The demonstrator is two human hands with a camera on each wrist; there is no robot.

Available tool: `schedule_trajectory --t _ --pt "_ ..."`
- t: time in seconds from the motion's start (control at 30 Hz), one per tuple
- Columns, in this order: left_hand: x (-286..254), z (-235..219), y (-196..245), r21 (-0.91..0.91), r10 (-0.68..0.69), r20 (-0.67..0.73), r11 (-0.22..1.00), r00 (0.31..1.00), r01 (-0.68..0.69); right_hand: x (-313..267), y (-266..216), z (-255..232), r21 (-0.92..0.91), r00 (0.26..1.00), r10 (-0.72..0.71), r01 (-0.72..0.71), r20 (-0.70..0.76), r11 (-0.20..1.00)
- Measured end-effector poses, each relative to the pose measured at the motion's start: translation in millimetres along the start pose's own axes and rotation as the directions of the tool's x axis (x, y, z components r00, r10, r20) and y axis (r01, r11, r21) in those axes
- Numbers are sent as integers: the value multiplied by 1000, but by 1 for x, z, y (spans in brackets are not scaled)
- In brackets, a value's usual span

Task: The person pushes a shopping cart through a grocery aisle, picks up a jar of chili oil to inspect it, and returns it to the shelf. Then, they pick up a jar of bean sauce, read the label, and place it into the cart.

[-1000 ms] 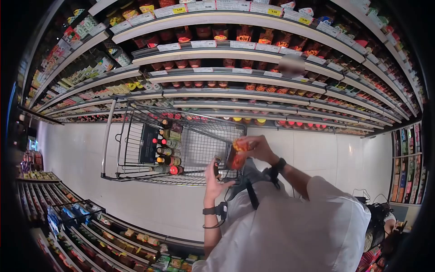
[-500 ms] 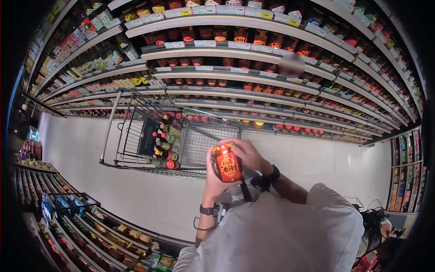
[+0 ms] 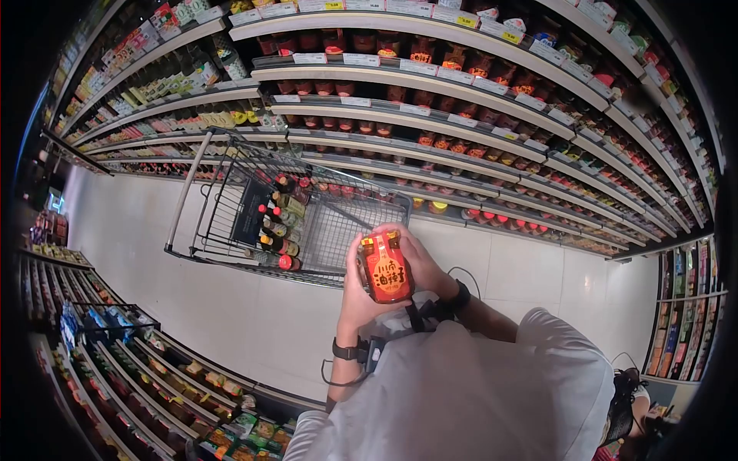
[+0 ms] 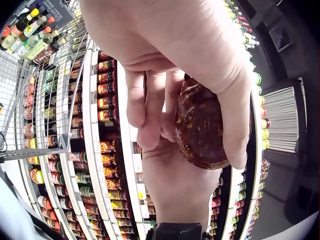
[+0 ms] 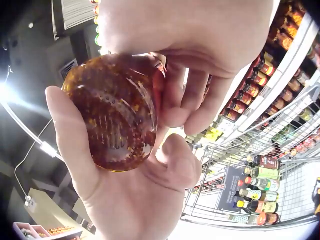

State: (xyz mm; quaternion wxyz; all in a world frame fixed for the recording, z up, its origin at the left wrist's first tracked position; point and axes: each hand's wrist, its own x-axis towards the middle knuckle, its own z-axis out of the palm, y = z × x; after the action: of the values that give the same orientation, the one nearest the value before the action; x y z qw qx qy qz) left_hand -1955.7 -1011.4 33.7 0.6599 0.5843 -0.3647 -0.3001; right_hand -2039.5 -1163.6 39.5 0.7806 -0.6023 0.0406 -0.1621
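Both my hands hold a jar of chili oil (image 3: 387, 270) in front of my chest, its red and yellow label facing up in the head view. My left hand (image 3: 355, 293) grips its left side, the thumb along the lower edge. On the jar's upper right side, my right hand (image 3: 419, 265) holds with bent fingers. The left wrist view shows the dark brown glass base of the jar (image 4: 200, 127) between the two hands. In the right wrist view, flakes show through the amber base (image 5: 112, 117); the lid is hidden.
A wire shopping cart (image 3: 327, 240) stands just beyond my hands, with several sauce bottles (image 3: 286, 246) lying at its handle end. Long shelves (image 3: 430, 73) of jars and bottles line the far side. More shelves (image 3: 146, 365) stand at lower left, with pale floor (image 3: 523, 269) between.
My right hand has brought the jar left to my left hand, which now grips it too. The jar has turned label up. The view has tilted slightly, so cart and shelves appear shifted.
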Motion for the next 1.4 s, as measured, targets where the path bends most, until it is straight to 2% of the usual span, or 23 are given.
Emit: schedule_trajectory --t 0.27,0.5,0.6,0.7,0.8,0.9,0.97,1.1,1.27,1.4 --pt "-1 -2 6 71 -18 8 997 1000 17 -2 2 0 -21 999 -44 44 -7 999" --pt "-2 0 8 94 -18 10 995 1000 17 -6 -6 1 -18 1000 -10 9 -14 1000" --pt "-4 0 12 192 40 -37 981 999 -32 -5 -8 4 -8 999 30 -30 -43 1000" --pt "-3 -1 20 337 39 -62 941 997 -16 -3 -8 7 8 995 39 -39 -91 999" --pt "-2 -8 26 420 62 -45 907 997 -38 -1 -6 10 42 995 60 -56 -85 998" --pt "-3 -7 19 390 62 -53 920 997 -36 -2 -3 7 53 994 82 -78 -76 996" --pt "-3 -5 20 464 95 -64 884 993 -54 -1 0 8 79 992 74 -66 -100 995" --pt "-2 -6 21 634 203 -41 762 978 -132 -2 11 13 15 969 78 -76 -235 997" --pt "0 -6 22 585 215 -53 798 975 -144 -3 29 7 -26 950 77 -89 -303 996" --pt "0 -4 23 547 190 -68 828 979 -123 -3 19 8 -9 945 118 -126 -306 992"
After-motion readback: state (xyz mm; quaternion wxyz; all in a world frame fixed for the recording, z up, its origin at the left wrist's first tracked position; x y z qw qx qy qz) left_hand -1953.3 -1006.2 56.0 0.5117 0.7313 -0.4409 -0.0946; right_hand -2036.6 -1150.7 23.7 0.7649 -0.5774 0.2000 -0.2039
